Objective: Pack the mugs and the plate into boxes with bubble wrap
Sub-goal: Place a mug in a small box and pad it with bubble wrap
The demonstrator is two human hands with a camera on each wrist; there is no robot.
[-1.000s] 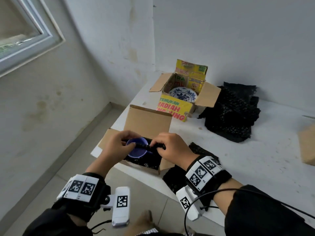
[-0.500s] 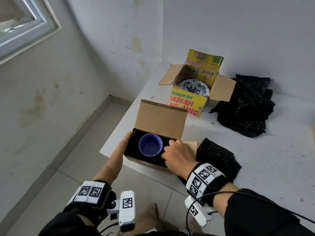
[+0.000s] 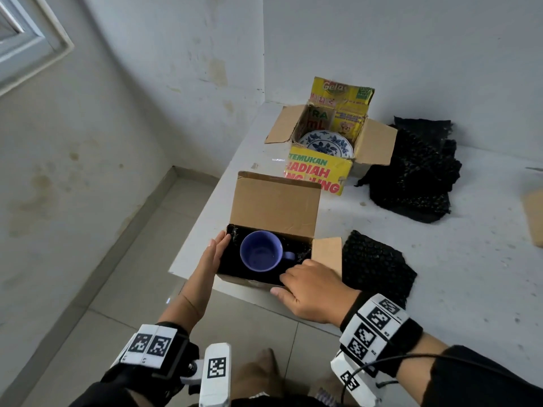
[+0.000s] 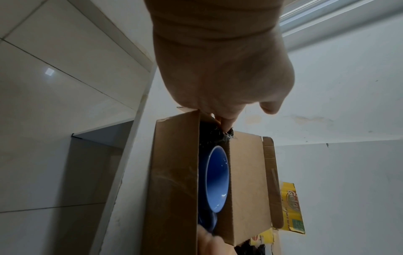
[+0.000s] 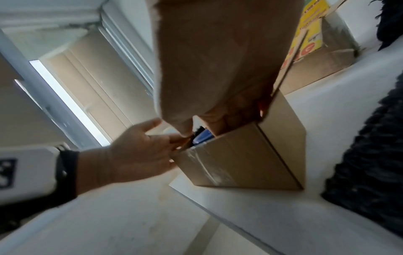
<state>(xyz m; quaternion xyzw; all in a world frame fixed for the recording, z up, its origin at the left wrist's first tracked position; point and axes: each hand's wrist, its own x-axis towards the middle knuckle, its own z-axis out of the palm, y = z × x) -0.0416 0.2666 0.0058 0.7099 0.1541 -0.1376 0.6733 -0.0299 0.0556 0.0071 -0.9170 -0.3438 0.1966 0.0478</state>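
Note:
A blue mug stands upright in a brown cardboard box lined with black bubble wrap, at the table's near left corner. My left hand lies flat against the box's left side, fingers straight, fingertips by the wrap at the far corner. My right hand grips the box's near wall, fingers curled over the rim and thumb on the front. The left wrist view shows the mug inside the box. A blue-patterned plate lies in a yellow printed box further back.
A folded piece of black bubble wrap lies right of the brown box, and a bigger pile sits beside the yellow box. More cardboard shows at the right edge. The table edge drops to a tiled floor; walls close the back and left.
Both hands have come off the mug and the wrap over it and moved out to the box's walls. The mug's mouth now shows fully.

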